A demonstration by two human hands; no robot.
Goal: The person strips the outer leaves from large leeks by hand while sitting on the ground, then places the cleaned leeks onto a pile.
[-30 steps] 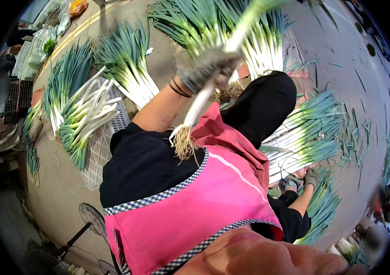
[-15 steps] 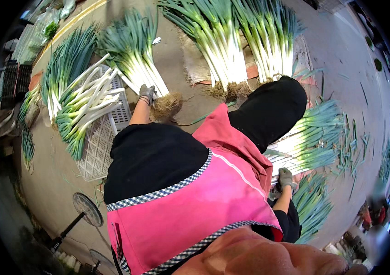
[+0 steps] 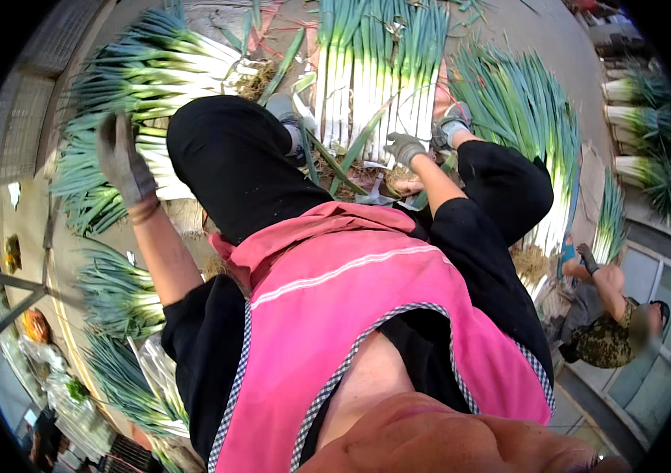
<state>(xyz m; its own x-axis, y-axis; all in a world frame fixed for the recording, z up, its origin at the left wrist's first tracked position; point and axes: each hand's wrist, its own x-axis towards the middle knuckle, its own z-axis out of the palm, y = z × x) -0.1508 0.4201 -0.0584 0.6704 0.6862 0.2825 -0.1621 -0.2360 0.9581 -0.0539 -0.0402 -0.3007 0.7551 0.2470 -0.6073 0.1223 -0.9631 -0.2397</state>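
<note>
My left hand, in a grey work glove, is raised at the left with its fingers stretched out and nothing in them. Beneath and beside it lie leeks with green tops and white stems. My right hand, gloved too, rests with its fingers apart at the white lower ends of a row of leeks. These lie side by side between my feet, tops pointing away from me. Loose leaves lie across their near ends.
Another leek bundle lies to the right of my right foot. My left shoe stands left of the row. A person crouches at the far right, near more leeks. Several bundles stand behind.
My view has swung round from left to right. My left hand has let go of the bundle at the root end and come up. My right hand stays by the row's white ends.
</note>
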